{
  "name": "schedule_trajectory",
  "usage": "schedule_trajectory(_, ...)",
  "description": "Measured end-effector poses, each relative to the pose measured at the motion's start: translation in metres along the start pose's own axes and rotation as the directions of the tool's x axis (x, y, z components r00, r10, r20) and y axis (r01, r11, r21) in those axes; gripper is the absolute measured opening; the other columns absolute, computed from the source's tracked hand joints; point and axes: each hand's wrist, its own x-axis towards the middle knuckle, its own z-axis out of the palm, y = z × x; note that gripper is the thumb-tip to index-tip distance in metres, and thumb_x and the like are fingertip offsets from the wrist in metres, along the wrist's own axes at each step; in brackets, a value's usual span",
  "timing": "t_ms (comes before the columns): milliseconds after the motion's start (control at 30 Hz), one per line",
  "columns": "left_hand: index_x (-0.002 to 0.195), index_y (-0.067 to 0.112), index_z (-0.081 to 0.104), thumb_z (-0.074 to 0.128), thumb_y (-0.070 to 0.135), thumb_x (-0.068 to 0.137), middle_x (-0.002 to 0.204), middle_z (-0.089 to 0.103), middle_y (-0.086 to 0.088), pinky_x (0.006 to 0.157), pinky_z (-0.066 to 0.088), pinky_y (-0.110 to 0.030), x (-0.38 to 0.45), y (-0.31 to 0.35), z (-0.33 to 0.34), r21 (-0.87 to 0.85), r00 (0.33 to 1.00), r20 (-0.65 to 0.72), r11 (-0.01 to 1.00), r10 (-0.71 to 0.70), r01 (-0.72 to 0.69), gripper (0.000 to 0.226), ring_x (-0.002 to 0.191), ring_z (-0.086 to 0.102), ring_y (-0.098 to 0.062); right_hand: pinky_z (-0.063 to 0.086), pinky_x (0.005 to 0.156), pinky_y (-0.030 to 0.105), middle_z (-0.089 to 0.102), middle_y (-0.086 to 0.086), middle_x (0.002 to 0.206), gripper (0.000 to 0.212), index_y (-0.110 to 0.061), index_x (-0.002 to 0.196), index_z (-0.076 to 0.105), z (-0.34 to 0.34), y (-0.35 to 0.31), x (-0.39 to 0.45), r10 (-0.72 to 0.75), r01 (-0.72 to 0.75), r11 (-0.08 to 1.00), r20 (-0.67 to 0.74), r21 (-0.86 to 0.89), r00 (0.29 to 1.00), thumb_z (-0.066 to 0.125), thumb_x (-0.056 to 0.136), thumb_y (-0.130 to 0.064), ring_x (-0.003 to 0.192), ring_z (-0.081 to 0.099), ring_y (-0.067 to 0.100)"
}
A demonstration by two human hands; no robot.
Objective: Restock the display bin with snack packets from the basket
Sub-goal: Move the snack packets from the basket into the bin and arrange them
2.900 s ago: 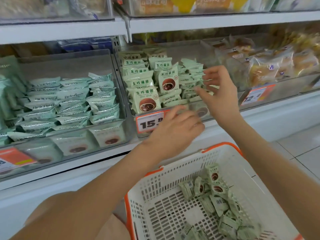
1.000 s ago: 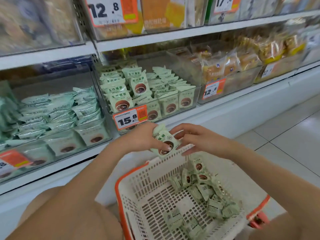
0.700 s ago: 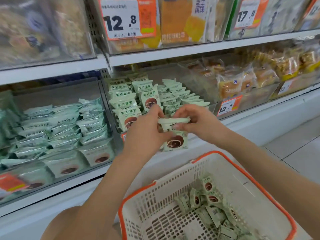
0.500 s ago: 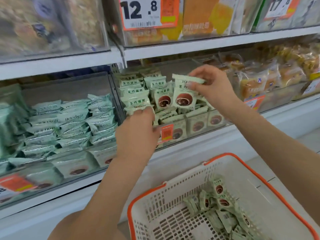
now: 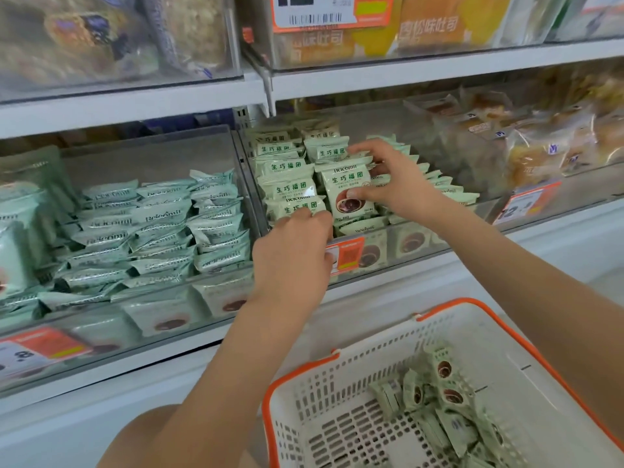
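The clear display bin [image 5: 410,243] on the middle shelf holds rows of upright pale green snack packets. My right hand [image 5: 396,184] reaches into it and pinches one snack packet [image 5: 347,189] by its right edge, thumb on the front, standing it in the middle row. My left hand [image 5: 292,256] is at the bin's front edge, its fingertips touching the front packet [image 5: 299,207] of the left row. Below, the white basket [image 5: 354,373] with an orange rim holds several more of the same packets [image 5: 442,400].
A neighbouring clear bin [image 5: 152,228] on the left is stacked with mint-coloured packets. Wrapped bread fills the bin [image 5: 540,153] to the right. An orange price tag [image 5: 346,255] hangs on the bin's front. The upper shelf [image 5: 405,74] overhangs closely above.
My right hand has carried the packet down from above the bin into the middle row. My left hand has slid right along the bin's front to the left row's front packet.
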Motion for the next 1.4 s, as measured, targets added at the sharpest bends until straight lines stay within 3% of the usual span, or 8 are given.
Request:
schedule_trajectory(267, 0.118, 0.021, 0.049, 0.062, 0.025, 0.087, 0.106, 0.056, 0.003, 0.06, 0.045, -0.034, -0.011, 0.007, 0.001, -0.005, 0.985, -0.148, 0.996, 0.09, -0.092, 0.034, 0.1, 0.056, -0.022, 0.045, 0.086, 0.024, 0.052, -0.007, 0.116, 0.049, -0.028, 0.12, 0.051, -0.014, -0.007, -0.035, 0.069, -0.06, 0.997, -0.266, 0.038, 0.961, 0.077, 0.078, -0.027, 0.105, 0.052, 0.01)
schedule_trajectory(467, 0.079, 0.013, 0.06, 0.075, -0.004, 0.055, 0.068, 0.055, -0.003, 0.039, 0.034, -0.025, -0.03, 0.044, 0.049, 0.015, 0.773, -0.191, 0.79, 0.604, -0.613, 0.033, 0.061, 0.055, -0.023, 0.044, 0.066, 0.012, 0.055, 0.001, 0.099, 0.023, -0.023, 0.102, 0.048, 0.0, 0.022, -0.157, 0.276, -0.177, 0.96, -0.622, 0.218, 0.732, 0.064, 0.088, -0.015, 0.079, 0.054, 0.002)
schedule_trajectory(567, 0.103, 0.013, 0.057, 0.062, -0.002, 0.077, 0.09, 0.059, -0.004, 0.05, 0.04, -0.034, -0.051, 0.054, 0.105, -0.098, 0.801, 0.157, 0.816, 0.577, -0.569, 0.031, 0.08, 0.059, -0.025, 0.048, 0.054, 0.025, 0.058, 0.002, 0.089, 0.023, -0.016, 0.106, 0.05, 0.021, 0.077, -0.213, 0.619, -0.569, 0.785, -0.347, 0.243, 0.705, 0.065, 0.088, -0.017, 0.07, 0.056, 0.014)
schedule_trajectory(700, 0.113, 0.017, 0.052, 0.043, -0.002, 0.089, 0.107, 0.059, -0.005, 0.07, 0.045, -0.036, -0.117, 0.033, 0.192, -0.127, 0.764, 0.57, 0.951, 0.302, -0.282, 0.032, 0.093, 0.058, -0.025, 0.044, 0.052, 0.023, 0.054, 0.01, 0.108, 0.038, -0.011, 0.119, 0.047, 0.047, 0.149, -0.285, 0.881, -0.877, 0.473, 0.063, -0.078, 0.47, 0.065, 0.087, -0.017, 0.074, 0.053, 0.017)
schedule_trajectory(833, 0.107, 0.014, 0.053, 0.042, -0.006, 0.085, 0.102, 0.061, -0.009, 0.063, 0.036, -0.031, -0.166, 0.028, 0.244, -0.105, 0.579, 0.767, 0.944, 0.276, -0.312, 0.031, 0.088, 0.059, -0.025, 0.047, 0.084, 0.035, 0.051, 0.012, 0.124, 0.052, -0.016, 0.127, 0.042, 0.054, 0.208, -0.337, 0.954, -0.855, 0.266, -0.008, -0.446, 0.301, 0.066, 0.084, -0.034, 0.102, 0.054, 0.028)
schedule_trajectory(933, 0.116, 0.014, 0.052, 0.045, -0.004, 0.086, 0.11, 0.06, -0.008, 0.069, 0.037, -0.032, -0.173, 0.03, 0.263, -0.14, 0.537, 0.787, 0.936, 0.302, -0.322, 0.035, 0.092, 0.058, -0.024, 0.041, 0.1, 0.049, 0.041, 0.013, 0.137, 0.071, -0.021, 0.139, 0.028, 0.067, 0.237, -0.362, 0.979, -0.799, 0.149, -0.027, -0.583, 0.203, 0.067, 0.08, -0.03, 0.121, 0.046, 0.036)
schedule_trajectory(1133, 0.113, 0.013, 0.052, 0.046, 0.008, 0.091, 0.102, 0.063, -0.007, 0.065, 0.04, -0.03, -0.184, 0.028, 0.285, -0.163, 0.469, 0.842, 0.955, 0.266, -0.249, 0.024, 0.088, 0.06, -0.025, 0.028, 0.108, 0.05, 0.041, 0.008, 0.147, 0.116, -0.019, 0.15, -0.006, 0.081, 0.258, -0.376, 0.98, -0.627, 0.167, 0.057, -0.761, 0.192, 0.067, 0.072, -0.063, 0.135, 0.038, 0.03)
schedule_trajectory(1400, 0.122, 0.022, 0.05, 0.048, 0.016, 0.093, 0.108, 0.062, -0.001, 0.074, 0.047, -0.03, -0.189, 0.024, 0.291, -0.173, 0.424, 0.878, 0.974, 0.221, -0.148, 0.029, 0.093, 0.06, -0.021, 0.048, 0.091, 0.046, 0.057, 0.017, 0.128, 0.065, -0.016, 0.142, 0.027, 0.087, 0.282, -0.369, 0.963, -0.922, 0.247, -0.027, -0.299, 0.267, 0.055, 0.091, -0.045, 0.11, 0.057, 0.036)
